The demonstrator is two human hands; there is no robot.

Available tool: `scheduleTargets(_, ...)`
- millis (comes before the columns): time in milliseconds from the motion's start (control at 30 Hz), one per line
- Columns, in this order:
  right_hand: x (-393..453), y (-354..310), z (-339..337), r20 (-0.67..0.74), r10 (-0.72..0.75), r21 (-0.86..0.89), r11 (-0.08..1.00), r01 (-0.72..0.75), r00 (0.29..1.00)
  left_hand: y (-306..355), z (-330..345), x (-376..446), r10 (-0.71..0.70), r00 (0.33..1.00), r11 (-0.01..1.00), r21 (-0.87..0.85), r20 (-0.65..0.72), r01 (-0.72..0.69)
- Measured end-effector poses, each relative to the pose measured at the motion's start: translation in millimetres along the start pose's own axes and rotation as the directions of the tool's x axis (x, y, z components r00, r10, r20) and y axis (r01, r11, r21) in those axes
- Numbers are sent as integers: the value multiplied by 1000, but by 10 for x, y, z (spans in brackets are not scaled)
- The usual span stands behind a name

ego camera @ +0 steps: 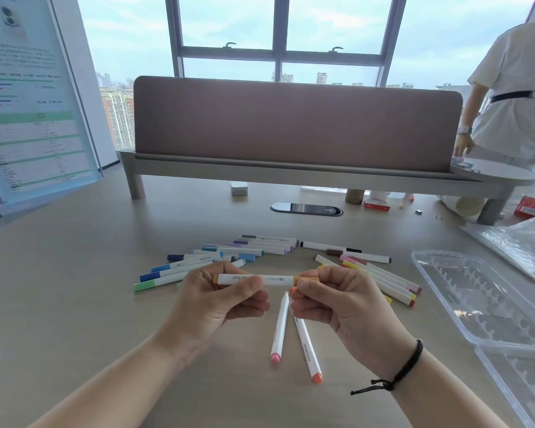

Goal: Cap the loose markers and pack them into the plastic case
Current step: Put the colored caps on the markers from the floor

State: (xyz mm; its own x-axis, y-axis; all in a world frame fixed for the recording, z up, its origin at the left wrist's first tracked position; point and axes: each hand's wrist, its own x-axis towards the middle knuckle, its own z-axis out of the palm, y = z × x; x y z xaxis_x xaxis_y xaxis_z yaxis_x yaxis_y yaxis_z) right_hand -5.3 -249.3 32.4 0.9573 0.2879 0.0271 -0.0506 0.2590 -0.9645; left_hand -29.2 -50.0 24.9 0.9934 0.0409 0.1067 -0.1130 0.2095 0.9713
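Holding an orange marker crosswise at frame centre: my left hand grips the white barrel, my right hand pinches the orange cap at its end, fingers of both curled tight. Cap looks nearly or fully seated, can't tell which. Judging progress: early. Plastic case at right edge lies open w/ nothing in its slots that I can see. Two markers, pink & coral, lie just below my hands; blue/green/purple bunch upper left of my hands, yellow/red/brown bunch to the right. So capping is probably mostly done; packing all of them is left.
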Motion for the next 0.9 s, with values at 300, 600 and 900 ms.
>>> scheduleTargets(300, 36, 46, -37, 81, 16, -436, 900, 20, 997, -39, 35, 35, -40, 996, 987, 161, 75, 27)
scheduleTargets(600, 227, 55, -545, -274, -369, -861, 506, -56, 888, -108, -141, 219, -77, 956, 988, 105, -284, 111)
scheduleTargets(900, 256, 148, -601, -227, -349, -973, 47, -225, 909, -133, -173, 237, -65, 957, 980, 163, -282, 115)
